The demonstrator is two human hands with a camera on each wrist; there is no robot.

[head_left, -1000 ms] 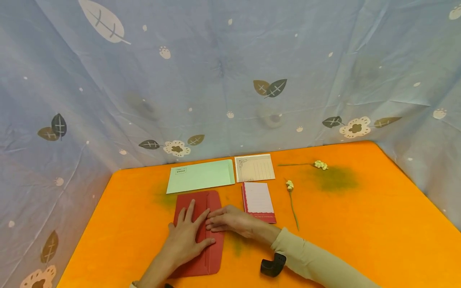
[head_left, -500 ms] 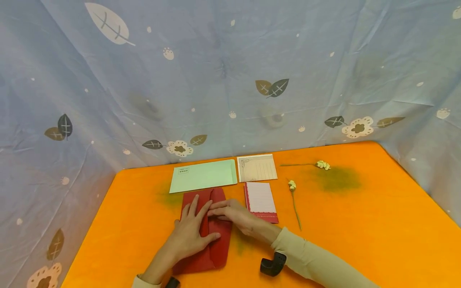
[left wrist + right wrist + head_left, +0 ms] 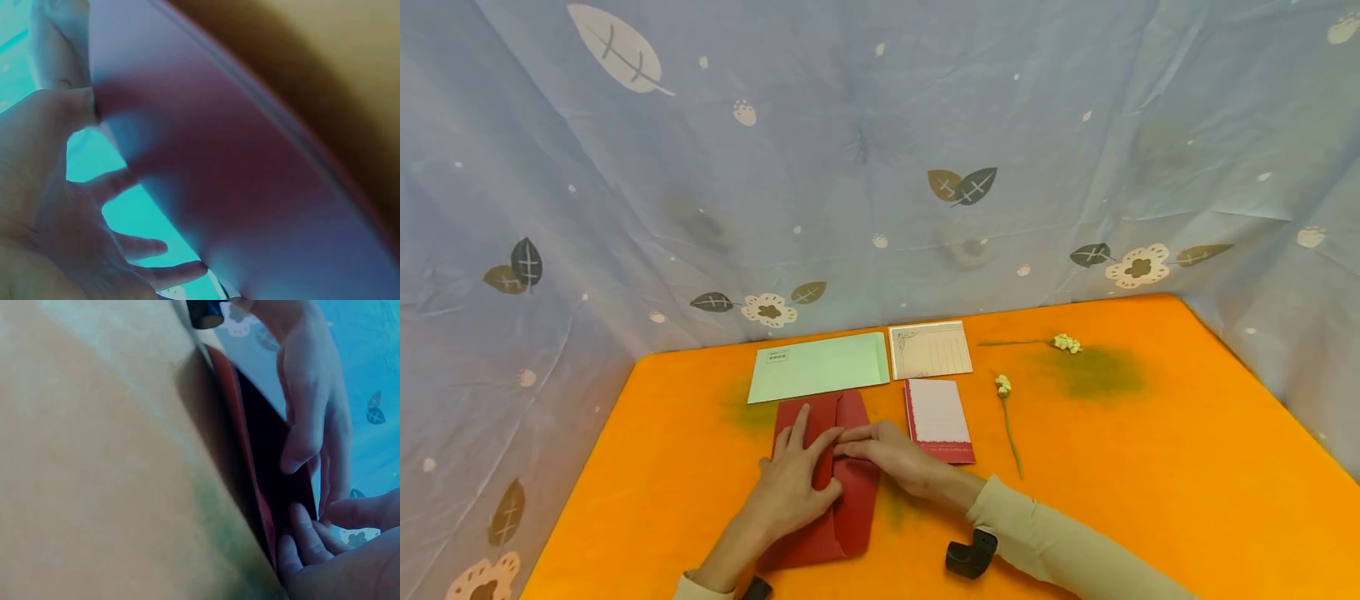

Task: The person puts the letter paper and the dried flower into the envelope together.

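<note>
A red envelope [image 3: 801, 546] lies on the orange table with its flap side toward the right. My left hand [image 3: 790, 492] rests on its front panel, fingers spread and fairly straight, the thumb at the edge of the opening. At that same edge my right hand [image 3: 895, 458] pinches the panel. The right wrist view shows the right fingers [image 3: 306, 544] inside the dark opening and the panel raised a little from the flap. Purple-tinted envelope paper [image 3: 237, 156] fills most of the left wrist view, with the left fingertips touching it. What is inside the envelope is hidden.
A mint-green envelope [image 3: 820, 365] lies behind the red one. Beside it is a lined cream card [image 3: 931, 350], and nearer me a pink-bordered note card [image 3: 938, 412]. Two dried flower stems [image 3: 1003, 387] [image 3: 1066, 342] lie farther right. A patterned curtain [image 3: 865, 167] encloses the table's back and sides.
The red envelope has shifted slightly right and away from me, and its front panel has lifted at the opening. The right fingers have moved into a pinch; the left thumb has drawn in.
</note>
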